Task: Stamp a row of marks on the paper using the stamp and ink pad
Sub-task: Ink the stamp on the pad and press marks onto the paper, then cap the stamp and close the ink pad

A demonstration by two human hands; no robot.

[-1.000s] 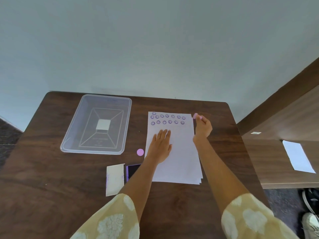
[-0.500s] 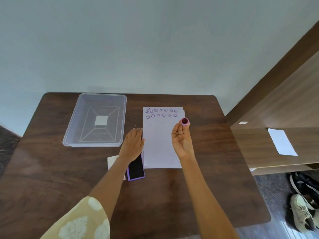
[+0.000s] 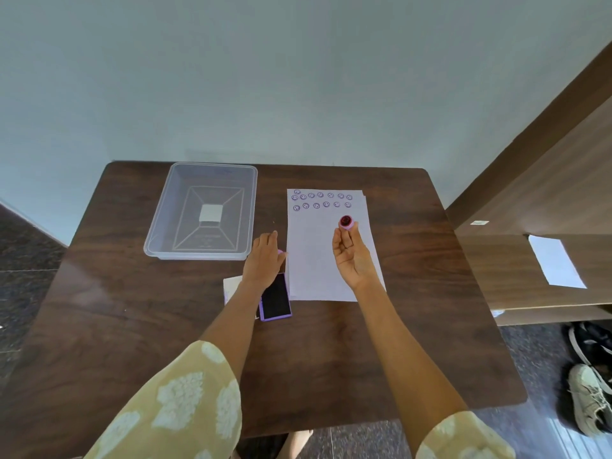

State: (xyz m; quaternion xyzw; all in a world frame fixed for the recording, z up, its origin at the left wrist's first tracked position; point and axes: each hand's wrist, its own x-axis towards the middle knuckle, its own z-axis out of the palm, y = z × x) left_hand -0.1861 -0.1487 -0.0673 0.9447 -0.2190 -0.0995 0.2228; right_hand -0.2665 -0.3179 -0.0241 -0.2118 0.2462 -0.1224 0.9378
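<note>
A white paper (image 3: 318,263) lies on the dark wooden table (image 3: 132,326), with two rows of purple smiley marks (image 3: 321,200) along its far edge. My right hand (image 3: 352,256) hovers palm up over the paper. Its fingertips pinch a small round pink stamp (image 3: 346,222) with the inked face turned up towards me. My left hand (image 3: 265,260) lies palm down just left of the paper, over the far end of the open purple ink pad (image 3: 276,301). A pink cap (image 3: 280,252) peeks out beside its fingers.
An empty clear plastic tray (image 3: 198,257) stands at the table's back left. A white card (image 3: 231,286) lies partly under my left wrist. To the right are a lower wooden bench with a white sheet (image 3: 556,263) and shoes (image 3: 589,395) on the floor.
My left hand has slid off the paper leftward to the ink pad. My right hand has lifted the stamp from the paper's far right corner and turned it face up.
</note>
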